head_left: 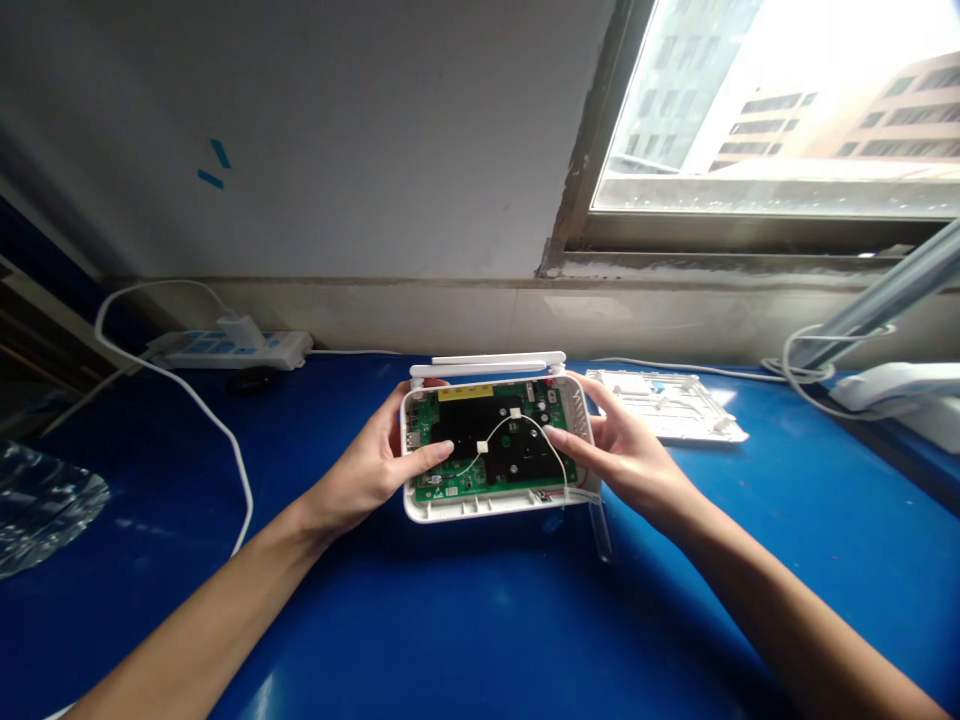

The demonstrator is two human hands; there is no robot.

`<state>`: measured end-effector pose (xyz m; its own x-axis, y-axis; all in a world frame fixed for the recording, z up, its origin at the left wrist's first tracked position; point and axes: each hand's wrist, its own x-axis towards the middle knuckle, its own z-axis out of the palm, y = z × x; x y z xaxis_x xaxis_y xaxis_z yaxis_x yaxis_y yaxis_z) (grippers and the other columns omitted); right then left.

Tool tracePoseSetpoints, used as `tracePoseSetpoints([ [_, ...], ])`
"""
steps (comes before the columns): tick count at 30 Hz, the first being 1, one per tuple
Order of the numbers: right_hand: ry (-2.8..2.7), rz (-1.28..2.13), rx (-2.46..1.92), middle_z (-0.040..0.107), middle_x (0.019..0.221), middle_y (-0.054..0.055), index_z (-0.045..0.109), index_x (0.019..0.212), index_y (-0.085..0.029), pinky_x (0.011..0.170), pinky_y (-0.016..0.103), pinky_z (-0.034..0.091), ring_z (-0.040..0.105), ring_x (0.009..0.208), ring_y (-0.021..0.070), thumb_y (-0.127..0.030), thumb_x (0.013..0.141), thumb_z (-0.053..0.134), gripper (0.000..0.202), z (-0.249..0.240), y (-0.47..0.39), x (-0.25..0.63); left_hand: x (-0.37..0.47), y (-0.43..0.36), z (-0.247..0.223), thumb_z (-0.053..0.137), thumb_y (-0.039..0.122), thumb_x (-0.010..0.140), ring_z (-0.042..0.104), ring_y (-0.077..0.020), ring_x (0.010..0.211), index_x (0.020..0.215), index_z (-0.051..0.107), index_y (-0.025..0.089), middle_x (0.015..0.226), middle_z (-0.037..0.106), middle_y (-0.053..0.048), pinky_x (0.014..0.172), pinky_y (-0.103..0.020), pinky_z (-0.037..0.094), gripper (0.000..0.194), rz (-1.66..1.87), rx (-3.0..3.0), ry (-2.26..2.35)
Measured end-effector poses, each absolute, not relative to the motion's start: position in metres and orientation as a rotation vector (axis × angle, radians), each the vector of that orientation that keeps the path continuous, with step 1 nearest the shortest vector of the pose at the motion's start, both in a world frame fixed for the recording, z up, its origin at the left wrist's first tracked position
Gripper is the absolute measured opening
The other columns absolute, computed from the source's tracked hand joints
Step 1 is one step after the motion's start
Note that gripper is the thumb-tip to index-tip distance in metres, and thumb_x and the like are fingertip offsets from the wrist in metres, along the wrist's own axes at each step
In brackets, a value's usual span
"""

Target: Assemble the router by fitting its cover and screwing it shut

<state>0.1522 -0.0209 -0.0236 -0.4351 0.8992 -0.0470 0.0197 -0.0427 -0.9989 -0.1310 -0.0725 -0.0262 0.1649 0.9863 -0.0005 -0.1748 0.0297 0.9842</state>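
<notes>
Between both hands I hold an opened white router, tilted so that its inside faces me. A green circuit board with a black plate lies in the casing, and a thin white wire crosses it. Two white antennas lie folded along the far edge. My left hand grips the left end, its thumb resting over the board. My right hand grips the right end, thumb also over the board, other fingers partly hidden behind the casing. Below the right corner a clear strip-like piece sticks out.
On the blue table, a white cover panel lies behind my right hand. A power strip with a plugged-in white cable sits at the back left. Clear plastic is at far left; a lamp arm rises at right.
</notes>
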Motion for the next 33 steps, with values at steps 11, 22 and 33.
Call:
tracePoseSetpoints([
  [11, -1.511, 1.501, -1.054, 0.077, 0.082, -0.001, 0.045, 0.142, -0.033, 0.065, 0.041, 0.069, 0.079, 0.074, 0.0265, -0.059, 0.09, 0.074, 0.065, -0.03, -0.022, 0.147, -0.124, -0.075, -0.023, 0.087, 0.03, 0.084, 0.069, -0.0359, 0.125, 0.137, 0.055, 0.026, 0.14, 0.069, -0.011, 0.101, -0.042, 0.062, 0.062, 1.157, 1.094, 0.985],
  [22, -1.443, 1.505, -1.073, 0.08, 0.112, 0.006, 0.04, 0.155, -0.036, 0.091, 0.052, 0.064, 0.079, 0.102, 0.0311, -0.051, 0.092, 0.072, 0.071, -0.022, -0.021, 0.153, -0.136, -0.074, -0.02, 0.091, 0.012, 0.069, 0.054, -0.0381, 0.144, 0.166, 0.02, 0.045, 0.163, 0.05, -0.009, 0.116, -0.05, 0.049, 0.125, 1.006, 1.007, 0.796],
  [33, -1.484, 1.67, -0.905, 0.054, 0.158, 0.01, 0.028, 0.162, -0.044, 0.103, 0.058, 0.059, 0.066, 0.13, 0.0338, -0.04, 0.086, 0.082, 0.094, -0.022, -0.019, 0.159, -0.14, -0.071, -0.028, 0.092, 0.019, 0.075, 0.047, -0.0355, 0.149, 0.166, 0.003, 0.05, 0.171, 0.037, -0.006, 0.117, -0.045, 0.048, 0.131, 1.114, 1.108, 0.919],
])
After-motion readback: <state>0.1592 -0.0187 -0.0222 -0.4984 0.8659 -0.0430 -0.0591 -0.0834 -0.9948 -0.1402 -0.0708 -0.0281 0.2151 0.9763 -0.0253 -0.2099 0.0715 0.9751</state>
